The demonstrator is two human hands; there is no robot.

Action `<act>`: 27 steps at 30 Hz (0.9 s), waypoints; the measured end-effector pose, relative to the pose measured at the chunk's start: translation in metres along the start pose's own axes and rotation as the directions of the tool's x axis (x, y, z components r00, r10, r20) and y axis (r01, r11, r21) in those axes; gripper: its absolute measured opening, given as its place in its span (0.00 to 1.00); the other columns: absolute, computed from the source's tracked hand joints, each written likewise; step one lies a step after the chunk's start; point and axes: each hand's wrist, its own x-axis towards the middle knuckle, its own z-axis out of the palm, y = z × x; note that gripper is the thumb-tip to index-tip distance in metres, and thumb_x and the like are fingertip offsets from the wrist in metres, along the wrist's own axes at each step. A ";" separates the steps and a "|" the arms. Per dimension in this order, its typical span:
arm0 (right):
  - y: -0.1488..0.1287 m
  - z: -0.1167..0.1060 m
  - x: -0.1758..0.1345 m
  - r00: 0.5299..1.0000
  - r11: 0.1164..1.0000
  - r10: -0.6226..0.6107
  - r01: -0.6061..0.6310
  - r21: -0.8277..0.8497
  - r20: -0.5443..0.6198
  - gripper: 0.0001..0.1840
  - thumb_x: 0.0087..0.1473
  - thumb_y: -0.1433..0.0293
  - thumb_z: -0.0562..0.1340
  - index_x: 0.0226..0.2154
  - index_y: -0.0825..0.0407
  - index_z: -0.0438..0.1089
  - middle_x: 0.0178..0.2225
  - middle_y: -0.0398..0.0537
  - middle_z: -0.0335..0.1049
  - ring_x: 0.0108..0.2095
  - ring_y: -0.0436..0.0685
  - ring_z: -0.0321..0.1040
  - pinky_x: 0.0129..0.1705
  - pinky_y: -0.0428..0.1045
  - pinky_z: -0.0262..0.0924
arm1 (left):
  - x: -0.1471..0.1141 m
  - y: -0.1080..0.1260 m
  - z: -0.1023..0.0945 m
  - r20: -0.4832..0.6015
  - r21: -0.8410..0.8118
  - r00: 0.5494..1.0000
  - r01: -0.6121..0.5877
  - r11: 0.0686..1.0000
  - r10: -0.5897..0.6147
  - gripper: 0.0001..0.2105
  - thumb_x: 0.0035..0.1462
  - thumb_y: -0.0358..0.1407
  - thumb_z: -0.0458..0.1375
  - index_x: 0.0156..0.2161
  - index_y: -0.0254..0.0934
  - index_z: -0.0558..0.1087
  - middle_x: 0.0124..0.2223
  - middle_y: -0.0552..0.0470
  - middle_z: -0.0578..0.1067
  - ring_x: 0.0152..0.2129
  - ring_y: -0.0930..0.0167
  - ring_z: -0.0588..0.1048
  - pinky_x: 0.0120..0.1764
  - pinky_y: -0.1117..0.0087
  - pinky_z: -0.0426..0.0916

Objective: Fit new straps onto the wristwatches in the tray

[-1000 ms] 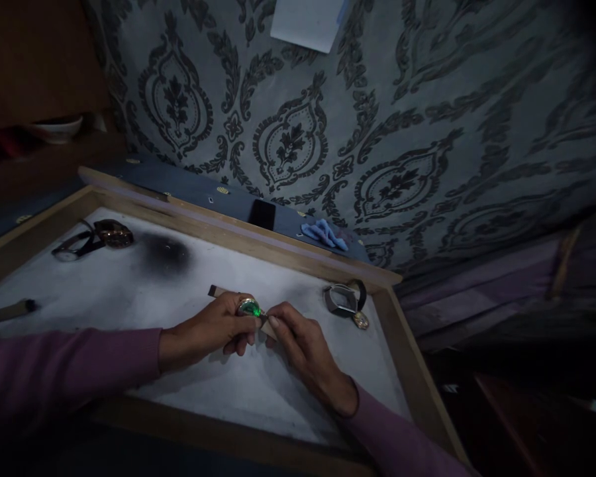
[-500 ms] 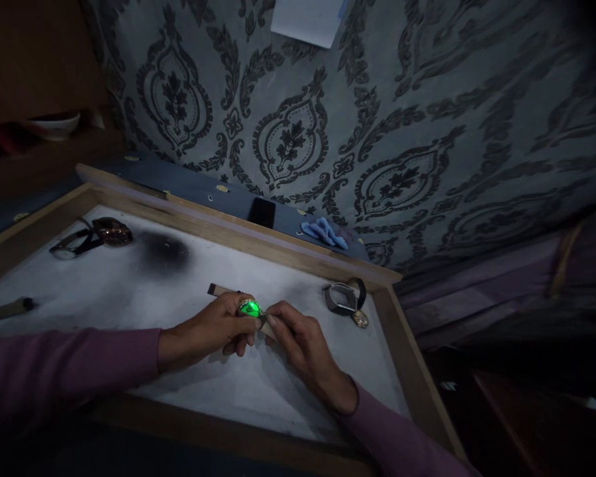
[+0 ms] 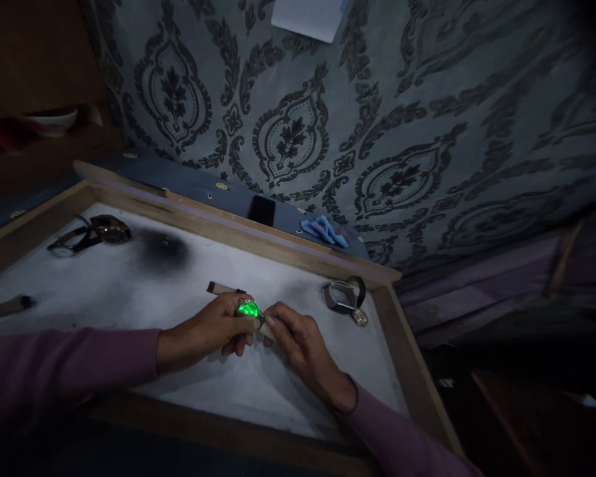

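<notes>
My left hand (image 3: pixel 223 324) is closed around a round watch case (image 3: pixel 248 309), whose glass shines bright green. Thumb and fingers grip it by the sides, hiding most of its rim. Close against the case, my right hand (image 3: pixel 300 341) pinches a narrow beige strip (image 3: pixel 267 330). Whether that strip is a watch strap or a tool handle, I cannot tell, and its far end is hidden at the left fingertips. Just behind the left hand lies another flat beige strip (image 3: pixel 221 288) with a dark end.
A shallow wooden tray (image 3: pixel 298 255) with a whitish floor surrounds both hands. Watches (image 3: pixel 340 296) lie at its right, more watches (image 3: pixel 110 229) at the back left, and a beige stick with a dark tip (image 3: pixel 4 308) at the left. Beyond are a phone (image 3: pixel 261 211) and a blue cloth (image 3: pixel 324 230).
The green glow now covers more of the watch glass, and the watch seems slightly tilted. Both hands keep nearly the same place and grip.
</notes>
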 end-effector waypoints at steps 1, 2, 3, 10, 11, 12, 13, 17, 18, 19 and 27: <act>0.000 0.000 0.000 1.000 1.000 -0.001 0.001 -0.002 -0.002 0.19 0.65 0.59 0.51 0.28 0.51 0.64 0.22 0.42 0.65 0.22 0.50 0.60 0.26 0.45 0.53 | 0.000 0.000 0.000 0.000 -0.003 1.000 -0.006 1.000 0.006 0.07 0.51 0.35 0.57 0.25 0.36 0.66 0.19 0.58 0.68 0.13 0.79 0.64 0.16 0.79 0.54; 0.000 0.000 0.000 1.000 1.000 0.000 0.000 -0.003 -0.006 0.19 0.65 0.59 0.51 0.27 0.51 0.64 0.21 0.42 0.65 0.22 0.50 0.59 0.25 0.45 0.53 | 0.000 0.000 0.000 0.000 -0.005 1.000 -0.008 1.000 0.008 0.07 0.51 0.35 0.56 0.25 0.36 0.65 0.18 0.58 0.68 0.13 0.79 0.63 0.16 0.79 0.54; 0.000 0.000 0.000 1.000 1.000 0.002 -0.002 -0.003 -0.008 0.19 0.65 0.59 0.51 0.27 0.51 0.64 0.21 0.42 0.65 0.22 0.50 0.59 0.25 0.45 0.52 | 0.000 0.000 0.000 0.004 -0.005 1.000 -0.009 1.000 0.009 0.07 0.51 0.36 0.56 0.25 0.36 0.65 0.18 0.58 0.67 0.12 0.79 0.63 0.16 0.79 0.54; 0.002 -0.001 0.000 1.000 1.000 0.002 -0.002 0.003 0.006 0.16 0.65 0.62 0.51 0.30 0.52 0.65 0.22 0.42 0.66 0.22 0.50 0.60 0.25 0.45 0.53 | 0.001 0.001 -0.001 0.002 0.007 1.000 -0.002 1.000 0.002 0.08 0.50 0.37 0.57 0.24 0.36 0.66 0.18 0.57 0.68 0.12 0.79 0.63 0.16 0.79 0.55; 0.002 -0.001 -0.001 1.000 1.000 0.002 -0.003 0.004 0.008 0.15 0.65 0.62 0.51 0.31 0.52 0.66 0.22 0.43 0.67 0.22 0.50 0.60 0.25 0.45 0.53 | 0.001 0.001 -0.001 0.000 0.011 1.000 0.004 1.000 -0.004 0.09 0.50 0.38 0.57 0.24 0.36 0.65 0.18 0.57 0.67 0.12 0.79 0.63 0.16 0.79 0.55; 0.003 -0.002 -0.001 1.000 1.000 0.002 -0.002 0.003 0.010 0.15 0.65 0.63 0.51 0.32 0.52 0.66 0.23 0.43 0.68 0.22 0.50 0.61 0.25 0.44 0.54 | 0.002 0.002 0.000 -0.004 0.013 1.000 0.010 1.000 -0.010 0.09 0.49 0.38 0.57 0.24 0.36 0.65 0.17 0.58 0.67 0.12 0.79 0.62 0.15 0.79 0.55; 0.004 -0.002 -0.001 1.000 1.000 -0.001 0.001 0.000 0.011 0.14 0.65 0.63 0.51 0.33 0.52 0.67 0.23 0.43 0.68 0.22 0.50 0.61 0.25 0.44 0.54 | 0.002 0.002 0.000 -0.011 0.012 1.000 0.014 1.000 -0.014 0.09 0.48 0.38 0.57 0.24 0.36 0.65 0.17 0.58 0.67 0.12 0.79 0.63 0.15 0.79 0.54; 0.005 -0.002 0.000 1.000 1.000 -0.026 0.026 -0.010 0.001 0.14 0.64 0.65 0.52 0.33 0.53 0.67 0.23 0.43 0.68 0.22 0.49 0.63 0.25 0.44 0.55 | 0.002 0.004 0.001 -0.027 0.023 0.999 0.023 0.999 -0.022 0.09 0.47 0.39 0.57 0.24 0.36 0.65 0.17 0.58 0.67 0.11 0.79 0.62 0.15 0.79 0.54; 0.006 -0.002 0.000 1.000 1.000 -0.031 0.031 -0.007 -0.004 0.14 0.64 0.65 0.52 0.33 0.53 0.68 0.23 0.43 0.69 0.22 0.50 0.63 0.25 0.44 0.55 | 0.002 0.005 0.001 -0.028 0.030 0.999 0.022 0.999 -0.021 0.09 0.47 0.39 0.57 0.23 0.36 0.65 0.17 0.58 0.67 0.11 0.79 0.62 0.15 0.79 0.54; 0.006 -0.002 0.000 0.999 0.999 -0.034 0.034 -0.002 -0.008 0.14 0.64 0.65 0.52 0.33 0.53 0.68 0.23 0.43 0.69 0.22 0.50 0.64 0.26 0.44 0.56 | 0.001 0.005 0.001 -0.027 0.037 0.999 0.023 0.999 -0.022 0.09 0.47 0.39 0.57 0.23 0.36 0.65 0.16 0.58 0.66 0.11 0.79 0.62 0.15 0.79 0.54; 0.006 0.000 0.001 0.999 0.999 -0.039 0.040 0.000 -0.030 0.14 0.65 0.65 0.52 0.32 0.52 0.66 0.22 0.42 0.68 0.21 0.49 0.63 0.25 0.43 0.55 | 0.000 0.008 0.001 -0.030 0.047 0.999 0.025 0.999 -0.024 0.08 0.48 0.38 0.57 0.24 0.37 0.65 0.16 0.59 0.66 0.11 0.79 0.62 0.15 0.79 0.53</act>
